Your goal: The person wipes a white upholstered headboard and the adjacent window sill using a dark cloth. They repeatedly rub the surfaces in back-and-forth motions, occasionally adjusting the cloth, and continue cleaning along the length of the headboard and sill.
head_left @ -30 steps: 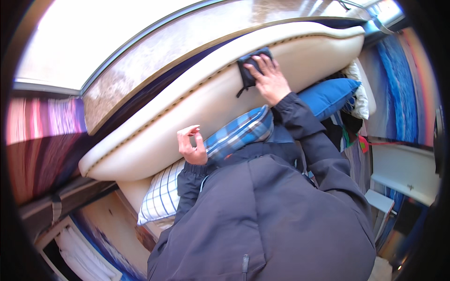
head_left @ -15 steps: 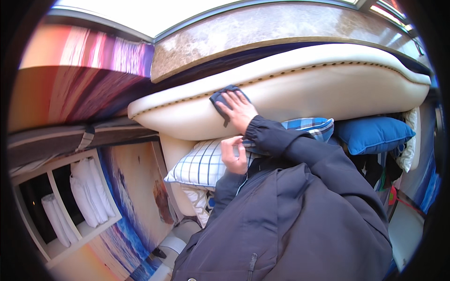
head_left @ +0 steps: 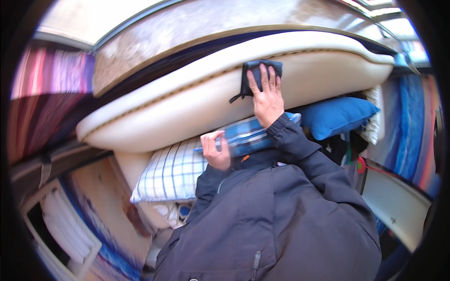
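Observation:
A dark grey cloth (head_left: 263,70) lies against the cream padded sofa backrest (head_left: 323,72), just below its row of studs. My right hand (head_left: 269,100) presses it there, fingers spread over the fabric, and a dark strap or corner dangles at the cloth's lower left. My left hand (head_left: 216,151) hovers in front of the cushions, loosely curled with a gap between thumb and fingers; nothing shows in it. Beside it are a blue plaid cushion (head_left: 243,133) and a white checked cushion (head_left: 171,173).
A plain blue cushion (head_left: 338,117) sits to the right on the sofa. Behind the backrest runs a marble-look window sill (head_left: 197,35). At lower left, a white shelf unit (head_left: 93,250) holds folded white textiles (head_left: 68,222). A pale panel (head_left: 396,201) stands at the right.
My right hand has slid the cloth rightward along the backrest. The view has shifted and tilted. My left hand stays loosely curled near the cushions.

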A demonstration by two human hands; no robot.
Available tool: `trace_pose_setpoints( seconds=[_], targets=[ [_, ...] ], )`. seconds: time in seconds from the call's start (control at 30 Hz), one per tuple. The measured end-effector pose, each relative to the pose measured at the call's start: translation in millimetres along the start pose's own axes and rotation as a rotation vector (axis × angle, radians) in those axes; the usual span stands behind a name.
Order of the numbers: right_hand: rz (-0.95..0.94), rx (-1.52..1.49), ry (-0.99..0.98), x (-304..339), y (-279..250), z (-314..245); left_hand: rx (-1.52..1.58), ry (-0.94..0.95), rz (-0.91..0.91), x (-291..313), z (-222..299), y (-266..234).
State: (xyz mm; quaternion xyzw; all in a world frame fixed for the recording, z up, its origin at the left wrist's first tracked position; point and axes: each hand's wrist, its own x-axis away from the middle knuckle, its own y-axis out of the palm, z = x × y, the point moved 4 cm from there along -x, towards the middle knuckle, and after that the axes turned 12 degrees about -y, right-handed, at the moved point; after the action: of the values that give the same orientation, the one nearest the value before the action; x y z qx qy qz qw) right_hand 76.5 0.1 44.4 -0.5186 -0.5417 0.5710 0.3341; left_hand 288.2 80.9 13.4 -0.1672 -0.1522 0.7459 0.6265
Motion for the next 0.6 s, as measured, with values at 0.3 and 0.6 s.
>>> trace_pose_setpoints(
  seconds=[0.3, 0.6],
  targets=[
    [-0.018, -0.386, -0.280, -56.2, 88.7, -204.8, -0.306, -0.377, 0.296, 62.8, -37.2, -118.8],
    [-0.008, -0.093, -0.047, -5.7, -1.6, -15.6, -0.075, -0.098, 0.049, -11.4, -2.5, -52.4]
  ],
)
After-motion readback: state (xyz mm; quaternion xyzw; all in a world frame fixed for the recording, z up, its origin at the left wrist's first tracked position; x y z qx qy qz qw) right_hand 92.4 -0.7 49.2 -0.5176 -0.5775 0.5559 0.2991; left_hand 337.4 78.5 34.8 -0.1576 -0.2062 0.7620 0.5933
